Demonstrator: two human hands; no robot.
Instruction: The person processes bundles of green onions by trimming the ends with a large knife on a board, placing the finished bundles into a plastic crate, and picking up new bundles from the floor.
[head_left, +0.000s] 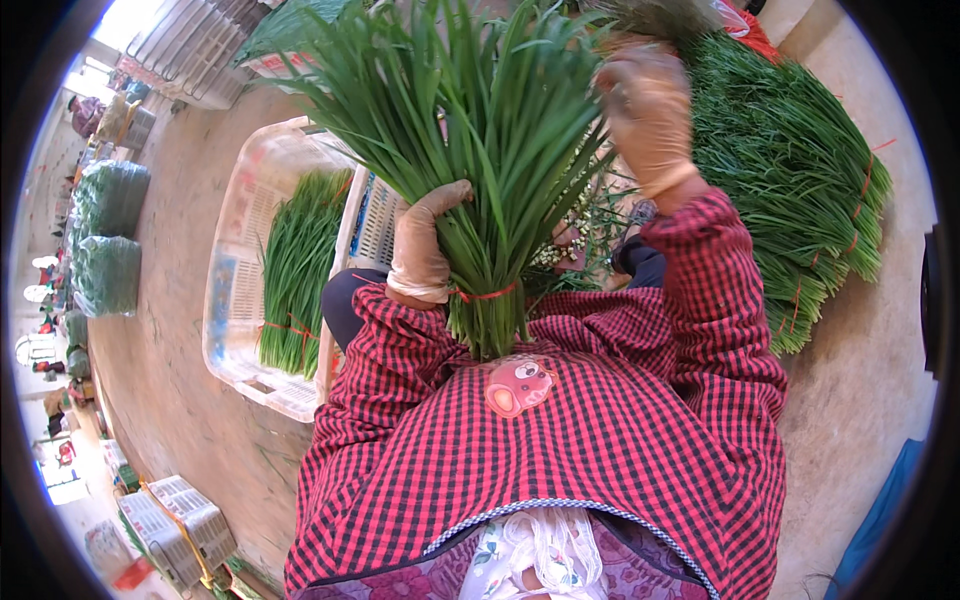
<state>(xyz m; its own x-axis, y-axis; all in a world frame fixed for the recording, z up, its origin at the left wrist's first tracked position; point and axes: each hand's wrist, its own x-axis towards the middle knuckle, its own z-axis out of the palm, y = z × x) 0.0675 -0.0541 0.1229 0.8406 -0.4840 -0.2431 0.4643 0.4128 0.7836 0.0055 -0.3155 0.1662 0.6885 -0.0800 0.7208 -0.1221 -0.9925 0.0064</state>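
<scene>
My left hand (427, 244), in a pale glove, grips a bundle of flat green leaves that look like garlic chives (487, 195). The bundle stands upright before my chest, leaves fanned out at the top, stem ends against my checked smock (570, 450). A red tie (484, 294) circles its lower stems. Beside the leaves on the right is my gloved right hand (649, 112), blurred, its fingers bent near the outer leaf tips. Whether those fingers pinch anything cannot be made out.
At left, a white plastic crate (225, 345) holds tied chives (304, 277); another crate (379, 214) adjoins it. Tied bundles (787, 165) are heaped on the floor at right. Trimmings with pale buds (562, 251) lie beyond my lap. Stacked crates (187, 56) and wrapped bales (109, 274) stand farther off.
</scene>
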